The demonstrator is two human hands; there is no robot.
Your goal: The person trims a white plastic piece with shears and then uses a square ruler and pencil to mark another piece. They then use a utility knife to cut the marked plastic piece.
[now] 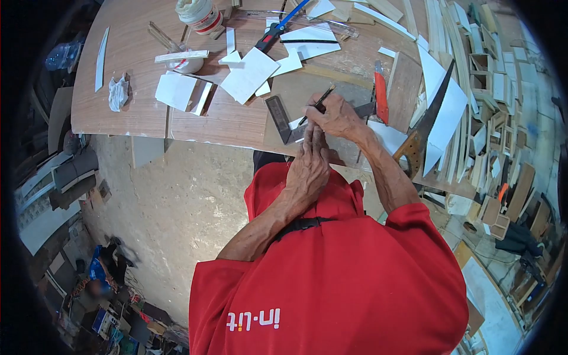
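Observation:
My right hand is closed around a dark pencil, its lower end slanting down toward a small white piece by a try square. The square's thick dark stock lies to the left, and its blade runs right, partly beneath my right hand. My left hand stretches its fingers forward at the table's front edge, the tips by the white piece and just below my right hand. How firmly they press is hidden. A brownish board lies beneath the square.
A handsaw and a red-handled cutter lie right of my hands. White offcuts, a blue-and-black knife and a glue jar are farther back. Wood strips are stacked at right; a person is low at left.

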